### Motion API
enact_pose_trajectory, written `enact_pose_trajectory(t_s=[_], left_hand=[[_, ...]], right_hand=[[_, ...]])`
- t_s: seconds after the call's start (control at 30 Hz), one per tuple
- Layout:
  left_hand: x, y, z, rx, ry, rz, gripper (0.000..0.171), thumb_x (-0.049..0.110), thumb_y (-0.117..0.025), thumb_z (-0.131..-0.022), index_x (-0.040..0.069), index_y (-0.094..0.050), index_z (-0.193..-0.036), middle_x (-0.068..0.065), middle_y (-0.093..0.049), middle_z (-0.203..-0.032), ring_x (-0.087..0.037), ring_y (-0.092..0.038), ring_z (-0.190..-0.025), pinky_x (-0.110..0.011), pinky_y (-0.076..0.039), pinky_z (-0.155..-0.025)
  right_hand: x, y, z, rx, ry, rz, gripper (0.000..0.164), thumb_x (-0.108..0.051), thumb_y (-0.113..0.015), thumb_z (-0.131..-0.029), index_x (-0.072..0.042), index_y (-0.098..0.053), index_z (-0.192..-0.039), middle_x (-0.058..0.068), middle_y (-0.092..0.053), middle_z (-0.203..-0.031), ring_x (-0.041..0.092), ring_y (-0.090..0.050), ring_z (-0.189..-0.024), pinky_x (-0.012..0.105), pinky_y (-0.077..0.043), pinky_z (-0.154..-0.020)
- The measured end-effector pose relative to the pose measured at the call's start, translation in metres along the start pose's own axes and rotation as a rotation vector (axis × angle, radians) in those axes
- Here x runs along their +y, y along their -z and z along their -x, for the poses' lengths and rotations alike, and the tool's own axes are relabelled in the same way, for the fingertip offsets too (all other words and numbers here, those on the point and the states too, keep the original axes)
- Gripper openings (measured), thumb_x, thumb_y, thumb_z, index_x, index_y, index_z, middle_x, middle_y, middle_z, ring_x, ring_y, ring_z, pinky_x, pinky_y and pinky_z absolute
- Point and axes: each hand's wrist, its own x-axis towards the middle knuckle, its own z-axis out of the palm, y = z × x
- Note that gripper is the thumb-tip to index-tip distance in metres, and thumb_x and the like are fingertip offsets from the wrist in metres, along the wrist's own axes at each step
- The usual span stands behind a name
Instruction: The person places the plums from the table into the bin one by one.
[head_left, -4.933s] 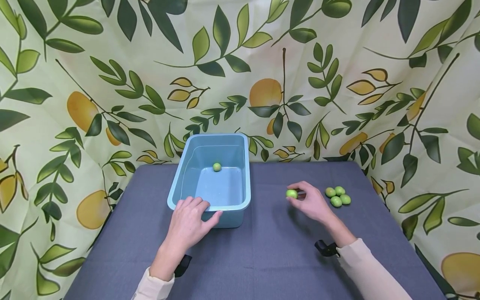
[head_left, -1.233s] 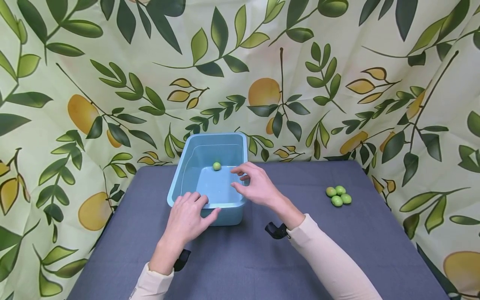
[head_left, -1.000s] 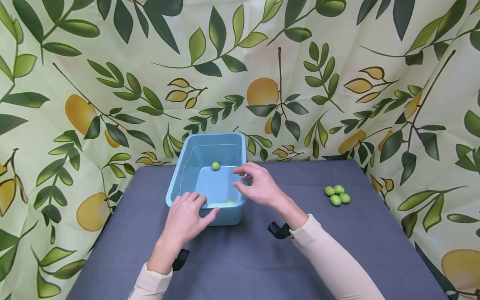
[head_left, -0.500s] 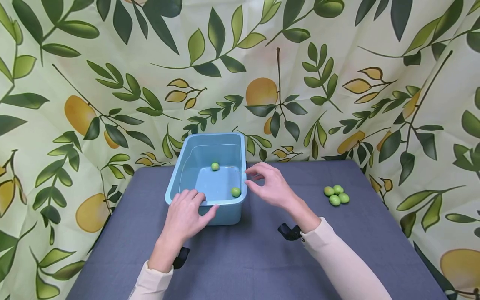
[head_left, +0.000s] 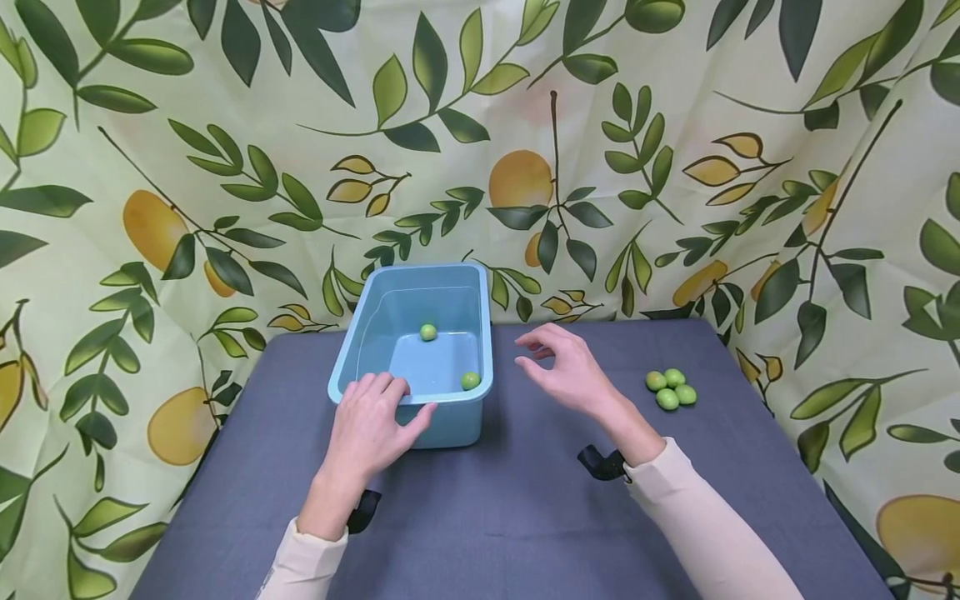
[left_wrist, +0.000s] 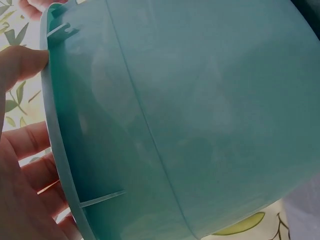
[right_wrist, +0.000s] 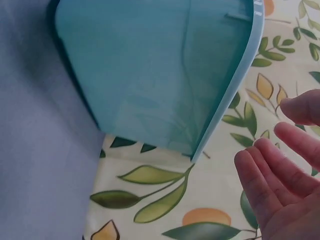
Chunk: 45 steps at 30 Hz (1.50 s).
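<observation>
Right hand [head_left: 562,367] shifted right, now apart from blue plastic tub [head_left: 452,427]; fingers loosely curved, nothing held. Left hand [head_left: 371,425] hooked over tub's near rim. Four limes [head_left: 667,399] toward right edge of table [head_left: 517,500], two limes [head_left: 470,381] inside tub: likely light, firm, prone to roll; pinch across middle.

Pale backdrop [head_left: 465,171], printed with green leaves, hung from 8 through 12 to 4 o'clock; orange fruit [head_left: 520,178] printed near 12. Blue-grey cloth [head_left: 510,517] spread at 6.
</observation>
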Motion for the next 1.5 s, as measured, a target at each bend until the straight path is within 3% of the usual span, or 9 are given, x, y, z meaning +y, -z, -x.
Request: enact_pose_trajectory(t_s=[0.5,1.17,1.5], left_hand=[[-0.002,0.001,-0.003,0.035,0.008,0.010,0.036,0.042,-0.074,-0.082,0.007,-0.063,-0.080,-0.003,-0.058,-0.074,-0.027,-0.051,-0.067,-0.038,-0.038,-0.063],[-0.002,0.001,-0.005,0.036,0.025,0.022,0.037,0.042,-0.073,-0.083,0.007,-0.063,-0.081,-0.004,-0.057,-0.074,-0.027,-0.050,-0.069,-0.038,-0.037,-0.063],[-0.003,0.000,-0.006,0.037,0.013,0.025,0.037,0.042,-0.074,-0.082,0.007,-0.062,-0.080,-0.003,-0.056,-0.073,-0.027,-0.050,-0.069,-0.038,-0.038,-0.064]], right_hand=[[0.038,0.022,0.020,-0.061,-0.133,0.150,0.023,-0.015,-0.070,-0.094,-0.004,-0.071,-0.114,0.011,-0.066,-0.113,0.030,-0.064,-0.102,0.046,-0.054,-0.089],[0.089,0.048,0.056,-0.076,-0.192,0.394,0.021,-0.011,-0.071,-0.091,-0.001,-0.073,-0.109,0.013,-0.066,-0.102,0.032,-0.061,-0.094,0.050,-0.051,-0.080],[0.113,0.064,0.076,-0.122,-0.269,0.522,0.026,-0.012,-0.068,-0.092,0.002,-0.070,-0.113,0.020,-0.064,-0.108,0.042,-0.063,-0.099,0.057,-0.052,-0.078]])
